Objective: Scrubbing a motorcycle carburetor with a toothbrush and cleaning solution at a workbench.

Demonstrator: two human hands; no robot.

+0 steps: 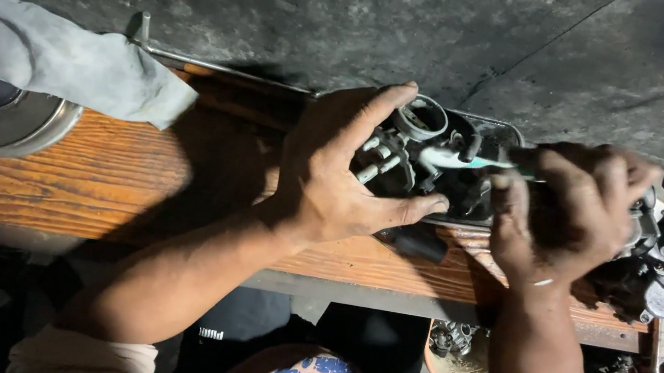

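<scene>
At the bench's (133, 185) far edge, I see my left hand (334, 170) gripping the carburetor (406, 149) in its tray (504, 133); at three o'clock, my right hand (579, 213) is closed on a screwdriver (466, 159), disassembly unfinished.

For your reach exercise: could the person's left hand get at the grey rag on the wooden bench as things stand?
Probably yes. The left hand grips the metal engine part, but only bare wooden bench lies between it and the grey rag; it would have to let go first.
</scene>
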